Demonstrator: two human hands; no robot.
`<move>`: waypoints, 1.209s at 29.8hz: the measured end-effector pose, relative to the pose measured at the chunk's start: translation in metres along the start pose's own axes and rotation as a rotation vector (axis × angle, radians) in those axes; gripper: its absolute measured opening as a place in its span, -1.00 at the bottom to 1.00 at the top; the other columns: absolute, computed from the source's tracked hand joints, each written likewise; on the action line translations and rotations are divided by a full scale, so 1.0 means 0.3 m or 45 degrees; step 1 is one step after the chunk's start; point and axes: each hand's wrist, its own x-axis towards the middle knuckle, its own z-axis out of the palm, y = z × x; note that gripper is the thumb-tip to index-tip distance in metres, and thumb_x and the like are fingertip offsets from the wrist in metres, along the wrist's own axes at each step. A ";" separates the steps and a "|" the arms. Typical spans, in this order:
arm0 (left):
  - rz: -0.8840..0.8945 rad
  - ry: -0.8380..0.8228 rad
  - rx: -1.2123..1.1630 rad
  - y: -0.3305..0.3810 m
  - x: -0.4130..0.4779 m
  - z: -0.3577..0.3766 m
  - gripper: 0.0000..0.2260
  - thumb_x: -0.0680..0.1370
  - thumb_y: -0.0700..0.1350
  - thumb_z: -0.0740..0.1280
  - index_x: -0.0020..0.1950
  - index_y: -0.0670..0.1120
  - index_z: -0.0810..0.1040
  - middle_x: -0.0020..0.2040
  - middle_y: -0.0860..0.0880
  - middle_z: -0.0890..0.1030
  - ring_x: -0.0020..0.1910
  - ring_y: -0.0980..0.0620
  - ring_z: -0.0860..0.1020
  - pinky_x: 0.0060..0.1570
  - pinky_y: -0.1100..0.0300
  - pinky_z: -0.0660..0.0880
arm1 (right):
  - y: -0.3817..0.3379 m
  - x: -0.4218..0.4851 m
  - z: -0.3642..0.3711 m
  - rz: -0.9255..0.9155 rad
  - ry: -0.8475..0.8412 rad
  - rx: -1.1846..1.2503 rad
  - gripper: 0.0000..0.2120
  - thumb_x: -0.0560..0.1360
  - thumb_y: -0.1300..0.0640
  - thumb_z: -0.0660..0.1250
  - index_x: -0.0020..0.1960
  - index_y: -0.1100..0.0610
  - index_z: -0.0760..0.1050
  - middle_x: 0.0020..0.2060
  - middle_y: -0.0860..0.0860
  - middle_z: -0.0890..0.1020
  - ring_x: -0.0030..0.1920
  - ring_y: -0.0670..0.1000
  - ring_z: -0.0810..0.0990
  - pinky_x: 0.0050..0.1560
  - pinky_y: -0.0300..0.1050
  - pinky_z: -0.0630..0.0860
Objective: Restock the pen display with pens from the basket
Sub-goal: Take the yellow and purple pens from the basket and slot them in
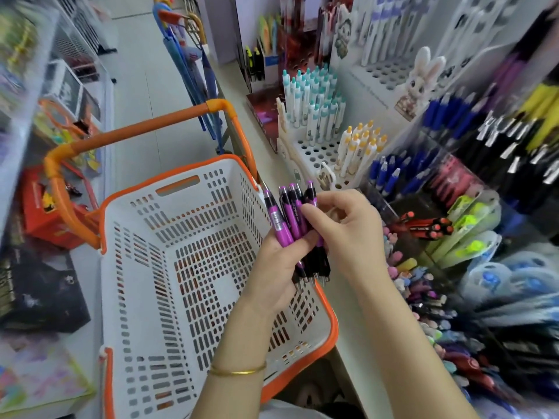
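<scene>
My left hand (273, 267) grips a bundle of several purple and black pens (290, 219), tips pointing down, over the right rim of the white basket (187, 267) with orange trim. My right hand (348, 228) curls its fingers round the upper part of the same bundle. No pens show inside the basket. The pen display (453, 182) fills the shelf to the right, with clear compartments of blue, black, red and highlighter pens.
A white holed stand (314, 146) holds teal-capped and yellow-capped pens, with many free holes. The basket's orange handle (145, 128) arches at the far side. Boxes and toys line the left shelves (45, 207). Umbrellas (187, 62) hang further down the aisle.
</scene>
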 end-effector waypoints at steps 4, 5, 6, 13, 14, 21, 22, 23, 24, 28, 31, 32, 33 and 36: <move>-0.121 0.027 -0.088 -0.004 0.006 -0.004 -0.81 0.55 -0.26 0.30 0.15 -0.17 0.55 -0.05 -0.13 0.69 -0.03 -0.08 0.66 0.00 -0.02 0.59 | -0.022 0.004 -0.029 0.133 0.162 0.242 -0.96 0.50 0.15 0.37 -0.07 0.12 0.56 -0.27 -0.07 0.55 -0.27 -0.23 0.53 -0.24 -0.39 0.44; -0.151 0.063 -0.093 -0.006 0.010 -0.007 -0.83 0.57 -0.27 0.29 0.14 -0.18 0.54 -0.06 -0.13 0.69 -0.06 -0.06 0.67 -0.03 0.00 0.59 | -0.029 0.009 -0.040 0.145 0.281 0.269 -0.98 0.52 0.16 0.35 -0.08 0.10 0.52 -0.28 -0.06 0.54 -0.29 -0.22 0.52 -0.24 -0.39 0.44; -0.178 0.109 -0.090 -0.011 0.012 -0.011 -0.84 0.57 -0.27 0.28 0.14 -0.19 0.54 -0.05 -0.14 0.70 -0.08 -0.03 0.67 -0.05 0.03 0.59 | -0.035 0.014 -0.051 0.150 0.401 0.274 -0.94 0.53 0.15 0.34 -0.10 0.05 0.47 -0.27 -0.04 0.53 -0.28 -0.18 0.53 -0.24 -0.32 0.48; -0.298 0.105 -0.368 -0.014 0.026 0.003 -0.64 0.60 -0.24 0.25 -0.29 -0.06 0.74 0.00 -0.16 0.70 0.06 -0.08 0.66 0.06 0.00 0.55 | -0.029 -0.031 -0.047 0.079 0.344 0.302 -0.88 0.50 0.33 0.34 -0.05 0.20 0.42 -0.22 -0.06 0.52 -0.30 -0.14 0.64 -0.31 -0.27 0.56; -0.306 0.103 -0.396 -0.012 0.034 0.007 -0.68 0.60 -0.23 0.26 -0.25 -0.10 0.74 -0.01 -0.18 0.70 0.04 -0.09 0.67 0.05 -0.02 0.55 | -0.011 -0.048 -0.031 0.063 0.293 0.247 -0.89 0.49 0.32 0.36 -0.05 0.19 0.45 -0.23 -0.08 0.54 -0.28 -0.15 0.63 -0.28 -0.29 0.55; -0.328 0.222 -0.525 -0.011 0.061 0.000 -0.75 0.58 -0.27 0.27 0.23 -0.29 0.54 0.05 -0.20 0.67 -0.02 -0.11 0.68 -0.15 0.04 0.64 | 0.064 -0.084 0.012 -0.043 0.014 -0.194 -0.84 0.47 0.26 0.39 -0.02 0.05 0.64 -0.21 -0.15 0.56 -0.10 -0.15 0.53 -0.05 -0.28 0.45; -0.328 0.233 -0.489 -0.014 0.061 0.000 -0.76 0.57 -0.27 0.28 0.22 -0.28 0.54 0.03 -0.21 0.67 -0.04 -0.12 0.69 -0.16 0.04 0.63 | 0.063 -0.081 0.008 -0.031 -0.007 -0.213 -0.86 0.46 0.26 0.39 -0.04 0.06 0.64 -0.19 -0.10 0.58 -0.10 -0.12 0.53 -0.05 -0.23 0.47; -0.324 0.238 -0.435 -0.017 0.061 0.001 -0.78 0.57 -0.28 0.29 0.20 -0.27 0.55 0.00 -0.21 0.67 -0.05 -0.12 0.68 -0.15 0.03 0.63 | 0.065 -0.075 0.003 -0.020 -0.013 -0.237 -0.88 0.46 0.25 0.38 -0.06 0.07 0.63 -0.19 -0.08 0.58 -0.12 -0.12 0.52 -0.07 -0.21 0.48; -0.315 0.237 -0.375 -0.019 0.060 0.002 -0.81 0.57 -0.28 0.30 0.17 -0.25 0.56 -0.02 -0.21 0.67 -0.05 -0.13 0.68 -0.13 0.02 0.62 | 0.063 -0.067 -0.002 -0.023 0.003 -0.263 -0.90 0.46 0.24 0.38 -0.07 0.08 0.61 -0.19 -0.08 0.57 -0.14 -0.16 0.50 -0.09 -0.25 0.46; -0.257 0.114 -0.194 -0.024 0.058 0.011 -0.78 0.57 -0.29 0.31 0.21 -0.23 0.55 0.01 -0.21 0.67 0.00 -0.14 0.66 -0.12 0.03 0.59 | 0.020 -0.003 -0.020 -0.082 0.030 -0.287 -0.77 0.52 0.20 0.31 0.15 0.06 0.59 -0.10 -0.10 0.50 -0.14 -0.23 0.43 -0.07 -0.41 0.36; -0.257 -0.029 -0.145 -0.017 0.048 0.019 -0.78 0.58 -0.32 0.27 0.22 -0.23 0.53 -0.07 -0.15 0.68 -0.07 -0.09 0.67 -0.18 0.08 0.60 | -0.009 0.053 -0.024 -0.095 -0.263 -0.372 -0.64 0.56 0.09 0.27 0.35 -0.05 0.46 -0.06 -0.07 0.43 -0.10 -0.14 0.41 -0.03 -0.25 0.41; -0.259 -0.056 -0.134 -0.015 0.045 0.020 -0.77 0.58 -0.33 0.27 0.22 -0.23 0.53 -0.09 -0.13 0.68 -0.08 -0.08 0.67 -0.17 0.08 0.61 | -0.012 0.067 -0.026 -0.097 -0.353 -0.437 -0.62 0.56 0.05 0.27 0.37 -0.07 0.42 -0.06 -0.05 0.40 -0.11 -0.12 0.40 -0.05 -0.22 0.42; -0.262 -0.075 -0.124 -0.013 0.042 0.019 -0.77 0.58 -0.33 0.27 0.23 -0.24 0.52 -0.10 -0.13 0.68 -0.09 -0.09 0.66 -0.15 0.07 0.62 | -0.014 0.078 -0.030 -0.094 -0.423 -0.485 -0.60 0.56 0.03 0.27 0.38 -0.08 0.40 -0.06 -0.04 0.38 -0.12 -0.11 0.40 -0.07 -0.21 0.41; -0.266 -0.129 -0.121 -0.014 0.031 0.012 -0.77 0.57 -0.35 0.26 0.22 -0.28 0.50 -0.12 -0.19 0.64 -0.15 -0.13 0.63 -0.05 0.01 0.62 | -0.009 0.097 -0.039 -0.085 -0.509 -0.469 -0.66 0.54 0.05 0.30 0.32 -0.01 0.44 -0.04 -0.05 0.38 -0.17 -0.19 0.37 -0.14 -0.32 0.36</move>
